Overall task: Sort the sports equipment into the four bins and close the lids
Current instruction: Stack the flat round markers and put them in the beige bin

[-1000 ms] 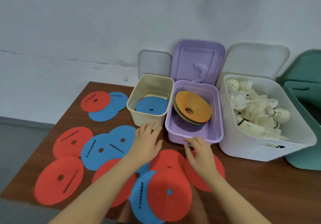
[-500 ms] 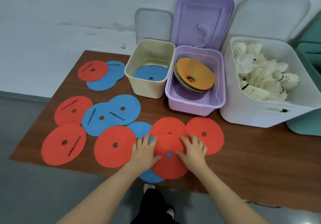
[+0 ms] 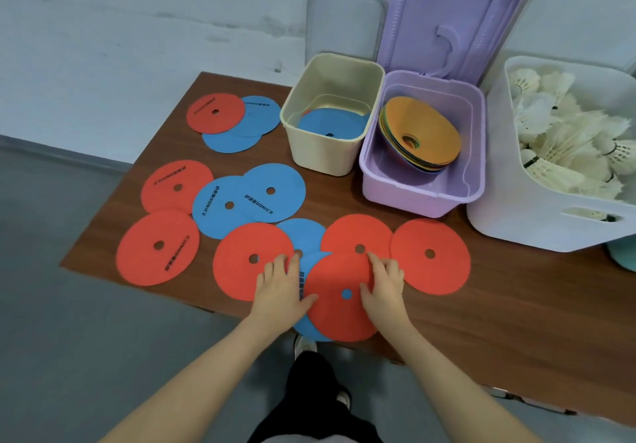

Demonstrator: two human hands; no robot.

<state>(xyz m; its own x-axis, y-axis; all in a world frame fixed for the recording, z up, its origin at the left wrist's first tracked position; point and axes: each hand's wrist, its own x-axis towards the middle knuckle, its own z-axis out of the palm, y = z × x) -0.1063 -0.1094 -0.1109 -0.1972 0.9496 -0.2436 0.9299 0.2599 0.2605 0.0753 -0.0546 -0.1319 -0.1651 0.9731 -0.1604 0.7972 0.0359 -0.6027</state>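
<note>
Both hands lie on the round flat discs at the near edge of the table (image 3: 516, 322). The left hand (image 3: 280, 289) rests with its fingers spread out, partly on a red disc (image 3: 241, 270) and partly on a blue disc (image 3: 311, 330) that sticks out over the table edge. The right hand (image 3: 383, 289) presses with straight fingers on another red disc (image 3: 339, 318), which lies on top of that blue one. Neither hand is pinching anything.

More red and blue discs lie spread over the left part of the table, some on top of others.

Four bins stand at the back. The cream bin (image 3: 321, 148) has a blue disc (image 3: 330, 124) in it, and maybe a red one under that, but only a tiny bit shows. The purple bin (image 3: 418, 198) holds a stack of bowl-shaped cones (image 3: 421, 134), with an orange one on top. Its purple lid (image 3: 451, 16) stands open against the wall. The white bin (image 3: 523, 215) is full of white shuttlecocks (image 3: 564, 140), and its right side is cut off. Only a small green corner of the last bin (image 3: 623, 255) shows, so what is in it cannot be seen.

A grey lid (image 3: 344, 21) leans on the wall behind the cream bin. Below the table edge, dark trousers and a shoe show on the grey floor.
</note>
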